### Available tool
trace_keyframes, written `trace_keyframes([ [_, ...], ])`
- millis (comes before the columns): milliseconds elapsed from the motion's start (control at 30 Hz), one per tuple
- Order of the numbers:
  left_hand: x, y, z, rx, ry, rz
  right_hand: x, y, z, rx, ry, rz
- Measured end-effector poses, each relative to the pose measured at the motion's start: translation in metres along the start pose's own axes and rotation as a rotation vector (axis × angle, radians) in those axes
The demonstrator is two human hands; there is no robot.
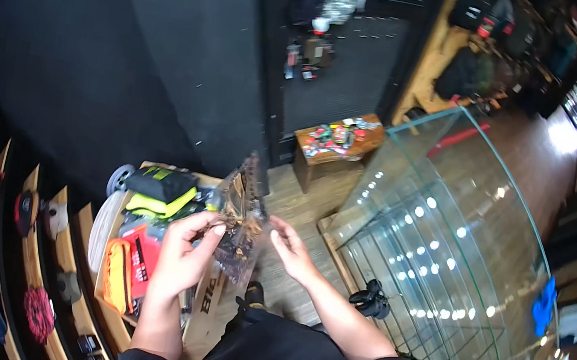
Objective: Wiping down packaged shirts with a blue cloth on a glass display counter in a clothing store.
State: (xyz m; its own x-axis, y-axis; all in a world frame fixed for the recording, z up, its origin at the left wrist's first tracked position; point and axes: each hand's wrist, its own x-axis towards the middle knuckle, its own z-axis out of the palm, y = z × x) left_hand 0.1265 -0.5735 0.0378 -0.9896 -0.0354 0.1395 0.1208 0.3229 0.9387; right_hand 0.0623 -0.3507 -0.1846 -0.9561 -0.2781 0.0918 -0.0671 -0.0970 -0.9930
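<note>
A clear plastic bag (240,229) with dark and brownish contents hangs upright before me; what lies inside is too blurred to name. My left hand (188,243) pinches its left side between thumb and fingers. At the bag's right edge, the thumb and fingers of my right hand (292,251) are closed on the plastic. Below and left of the bag stands a wooden bin (104,286) holding packed goods. Among them are an orange pouch (118,275), a red pouch (144,255) and a black and yellow item (162,193).
Wooden shelves (33,244) with caps run along the left. A large glass display case (440,228) fills the right, with a black object (371,298) by its near edge. Ahead, a small wooden bench (308,156) carries colourful small items; backpacks (467,72) hang beyond.
</note>
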Motion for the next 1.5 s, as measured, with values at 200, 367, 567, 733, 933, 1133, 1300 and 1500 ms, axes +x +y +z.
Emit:
trace_keyframes([
  [200, 0.015, 0.092, 0.102, -0.421, -0.194, 0.157, -0.105, -0.163, -0.208, 0.213, 0.278, 0.011],
  [367, 0.022, 0.14, 0.265, -0.537, -0.284, 0.199, -0.235, -0.274, -0.351, 0.14, 0.506, -0.163],
  [567, 0.088, 0.108, 0.393, -0.738, -0.602, 0.075, -0.273, -0.279, -0.396, -0.141, 0.937, -0.259],
  [733, 0.132, 0.072, 0.456, -0.316, -0.629, 0.15, -0.285, -0.244, -0.448, -0.875, 1.326, -0.096],
  [933, 0.139, 0.118, 0.465, 0.115, -0.778, 0.752, -0.348, -0.283, -0.504, -1.491, 1.495, 0.682],
  [1133, 0.157, 0.103, 0.484, 0.345, -1.043, 1.022, -0.365, -0.253, -0.529, -1.236, 1.406, 0.354],
  [1300, 0.145, 0.11, 0.491, 0.309, -0.956, 1.0, -0.212, -0.265, -0.404, -1.295, 1.0, -0.061],
  [1500, 0.139, 0.101, 0.49, 0.506, -1.117, 0.989, -0.168, -0.242, -0.362, -1.278, 0.535, 0.38],
])
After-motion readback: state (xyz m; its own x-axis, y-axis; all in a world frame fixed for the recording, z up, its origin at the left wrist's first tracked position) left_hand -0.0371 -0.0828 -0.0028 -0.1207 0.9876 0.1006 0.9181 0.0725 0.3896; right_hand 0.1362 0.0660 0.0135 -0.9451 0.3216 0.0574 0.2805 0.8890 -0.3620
